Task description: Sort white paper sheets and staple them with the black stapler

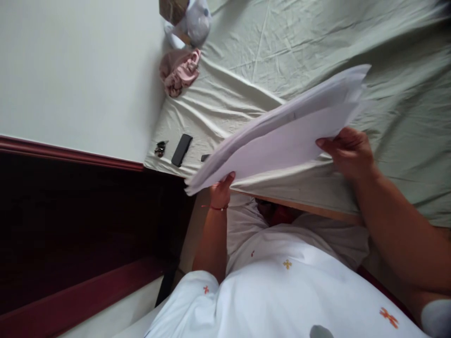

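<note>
While both hands hold it raised at the near edge of the pale green cloth-covered table (246,75), the loose stack of large white paper sheets (278,141) slants from 8 o'clock to 2 o'clock, its layers fanned apart at the 2 o'clock end. Clock directions are taken from the centre of the stack. Any markings on the sheets are too faint to read, and contact between the stack's underside and the cloth cannot be determined.

The left hand (221,190), at 8 o'clock, is closed on the near edge: the thumb lies on the upper face and the other fingers are concealed beneath the paper. The right hand (348,150), at 3 o'clock, pinches the near edge near its far end, thumb on the face; the sheets extend beyond this grip toward 2 o'clock. The number of sheets under each thumb cannot be determined.

At 9 o'clock, a small dark object (205,157) is partly covered by the stack and cannot be identified. Beyond it lie a black rectangular phone-like object (182,150) and a small dark metallic bunch (160,149), indistinct in detail. At 10 o'clock rests a crumpled pink cloth (179,72); farther out, a translucent plastic bag (198,23) adjoins a brown box-like item (173,10), cut off by the upper border.
</note>
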Demonstrator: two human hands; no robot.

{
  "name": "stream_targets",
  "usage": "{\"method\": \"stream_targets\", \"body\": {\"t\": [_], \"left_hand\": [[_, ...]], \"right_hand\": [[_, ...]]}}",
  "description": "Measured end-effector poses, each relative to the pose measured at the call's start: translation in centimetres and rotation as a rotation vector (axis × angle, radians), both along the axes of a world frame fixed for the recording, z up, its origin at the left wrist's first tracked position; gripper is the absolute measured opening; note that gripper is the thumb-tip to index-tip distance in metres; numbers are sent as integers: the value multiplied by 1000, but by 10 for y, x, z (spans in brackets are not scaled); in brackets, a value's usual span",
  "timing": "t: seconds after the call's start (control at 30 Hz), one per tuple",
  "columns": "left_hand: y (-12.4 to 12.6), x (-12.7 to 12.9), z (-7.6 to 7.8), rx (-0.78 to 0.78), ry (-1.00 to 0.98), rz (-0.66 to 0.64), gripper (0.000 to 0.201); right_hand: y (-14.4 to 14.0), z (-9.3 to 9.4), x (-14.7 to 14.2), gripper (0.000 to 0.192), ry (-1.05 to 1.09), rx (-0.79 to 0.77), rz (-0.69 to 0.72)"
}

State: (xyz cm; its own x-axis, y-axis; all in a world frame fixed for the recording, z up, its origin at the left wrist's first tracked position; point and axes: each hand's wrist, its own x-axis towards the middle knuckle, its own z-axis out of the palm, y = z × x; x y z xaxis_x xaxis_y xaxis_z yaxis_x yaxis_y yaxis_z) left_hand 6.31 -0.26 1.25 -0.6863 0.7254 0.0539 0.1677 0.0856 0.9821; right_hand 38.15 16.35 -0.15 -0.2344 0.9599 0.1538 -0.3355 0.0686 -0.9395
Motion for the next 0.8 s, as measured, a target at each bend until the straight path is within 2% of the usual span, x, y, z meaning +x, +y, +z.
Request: {"method": "stream_targets", "body": {"t": [0.1, 0.17, 0.33, 0.53, 0.6, 0.7, 0.8], "left_hand": [[2, -2, -3, 51, -76, -65, 59], [3, -4, -9, 5, -97, -124, 62], [-3, -8, -20, -110, -66, -177, 52], [4, 0, -5, -204, 189, -298, 56], [7, 2, -2, -211, 220, -300, 64], [4, -1, -2, -239, 237, -233, 73], [-3, -6, -6, -240, 264, -143, 67]], "right_hand": [[1, 0, 0, 25, -10, 12, 44], [0, 0, 0, 28, -27, 12, 92], [-2, 2, 3, 31, -53, -22, 104], [1, 2, 4, 31, -166, -7, 194], [1, 0, 4, 31, -192, 17, 210], [2, -2, 3, 26, -195, 55, 236], [1, -3, 3, 21, -230, 104, 242]]}}
